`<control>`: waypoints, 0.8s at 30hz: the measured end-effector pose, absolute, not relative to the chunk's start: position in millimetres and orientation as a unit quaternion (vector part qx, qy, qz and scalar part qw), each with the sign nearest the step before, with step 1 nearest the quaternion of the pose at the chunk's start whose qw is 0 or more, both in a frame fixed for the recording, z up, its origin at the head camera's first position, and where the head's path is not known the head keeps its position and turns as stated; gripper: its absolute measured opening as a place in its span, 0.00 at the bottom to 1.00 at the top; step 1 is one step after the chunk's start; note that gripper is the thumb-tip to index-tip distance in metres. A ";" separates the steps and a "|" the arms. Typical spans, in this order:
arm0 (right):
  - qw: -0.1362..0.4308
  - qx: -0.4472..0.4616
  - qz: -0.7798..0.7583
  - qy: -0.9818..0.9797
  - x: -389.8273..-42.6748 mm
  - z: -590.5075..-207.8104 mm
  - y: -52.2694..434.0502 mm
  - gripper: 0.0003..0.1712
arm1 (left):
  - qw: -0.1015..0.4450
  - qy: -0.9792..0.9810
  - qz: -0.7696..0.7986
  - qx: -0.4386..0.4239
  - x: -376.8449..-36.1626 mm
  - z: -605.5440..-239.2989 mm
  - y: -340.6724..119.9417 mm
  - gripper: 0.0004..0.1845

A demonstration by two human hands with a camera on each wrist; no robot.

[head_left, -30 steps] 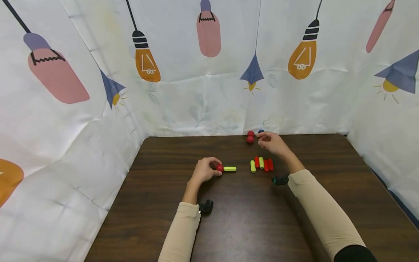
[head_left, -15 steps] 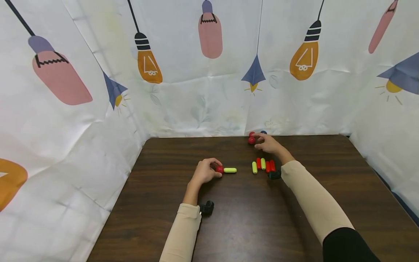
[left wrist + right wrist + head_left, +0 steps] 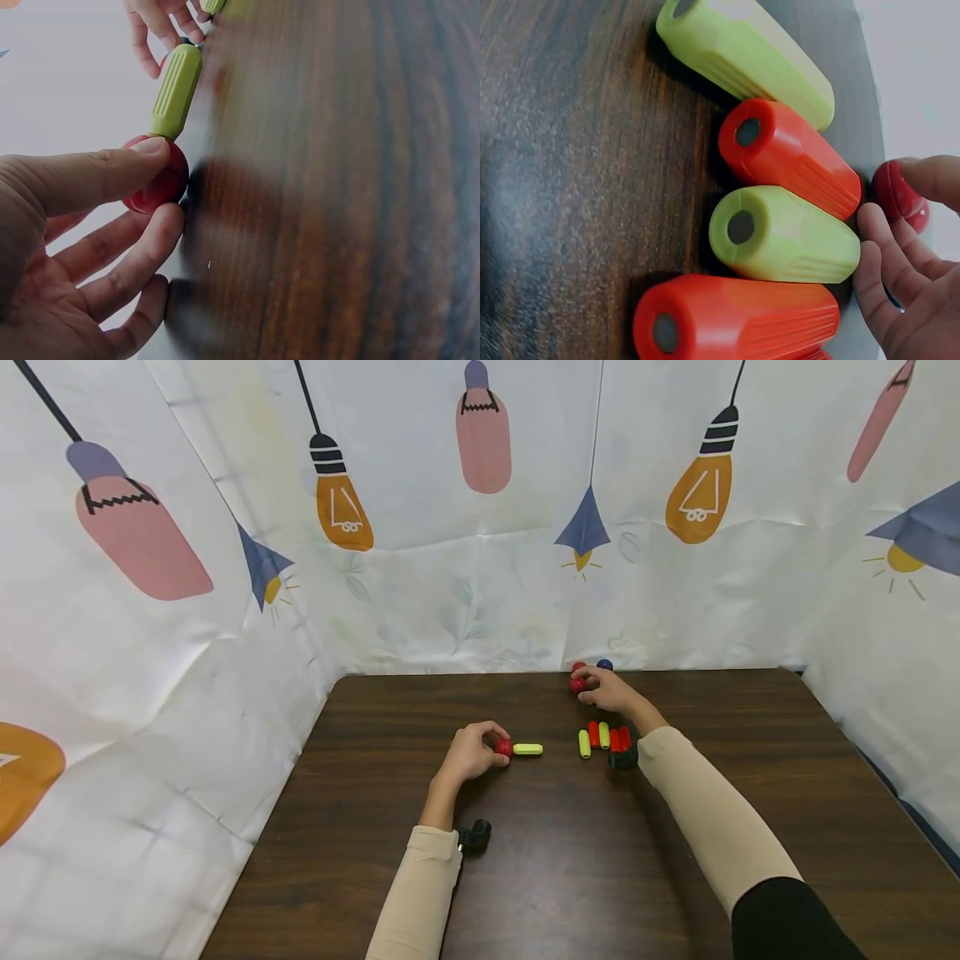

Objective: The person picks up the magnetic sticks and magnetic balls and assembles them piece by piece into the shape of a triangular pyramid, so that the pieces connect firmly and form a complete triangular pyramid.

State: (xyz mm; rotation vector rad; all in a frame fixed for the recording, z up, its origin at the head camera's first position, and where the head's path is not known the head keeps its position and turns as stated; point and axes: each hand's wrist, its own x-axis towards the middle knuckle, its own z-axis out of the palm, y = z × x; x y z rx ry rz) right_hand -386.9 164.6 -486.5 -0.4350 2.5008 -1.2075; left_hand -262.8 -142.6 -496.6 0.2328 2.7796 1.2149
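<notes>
Head view: left hand (image 3: pixel 471 752) sits mid-table (image 3: pixel 525 877), fingers pinched on a red ball (image 3: pixel 503 747) that touches the end of a green rod (image 3: pixel 528 748). It looks held there to steady the joint. Just right of that rod lies a row of rods (image 3: pixel 602 737), side by side, green and red alternating. Beyond the row, near the far table edge, right hand (image 3: pixel 609 687) has fingers curled on a second red ball (image 3: pixel 576 685), w/ a blue ball (image 3: pixel 604 665) close behind it by the backdrop (image 3: pixel 480 568).

Left wrist view: shows what the head cam can't, i.e. thumb on top and fingers under the red ball (image 3: pixel 156 178), clamped, and the ribbed green rod (image 3: pixel 176 90) butting the ball end-on. The other hand's fingertips (image 3: pixel 154 22) show beyond the rod.

Right wrist view: close on the row: green rod (image 3: pixel 746 56), red rod (image 3: pixel 791 161), green rod (image 3: pixel 784 236), red rod (image 3: pixel 735 319), each w/ a hole in the end face, prob. a socket for the balls. Past the row, fingers (image 3: pixel 885 277) close round the second red ball (image 3: pixel 898 196); grip looks light, contact only partly visible.
</notes>
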 end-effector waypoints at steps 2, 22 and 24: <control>0.167 -0.150 -0.422 0.878 -386.7 -487.5 164.4 0.24 | 0.049 0.913 0.398 0.078 -262.8 -497.0 -142.3 0.17; 0.120 -0.187 -0.398 0.890 -365.9 -479.9 156.8 0.17 | 0.035 0.914 0.400 0.065 -263.1 -496.4 -140.1 0.16; 0.124 -0.197 -0.404 0.885 -361.5 -477.5 154.1 0.17 | 0.033 0.914 0.399 0.064 -263.2 -496.2 -140.1 0.16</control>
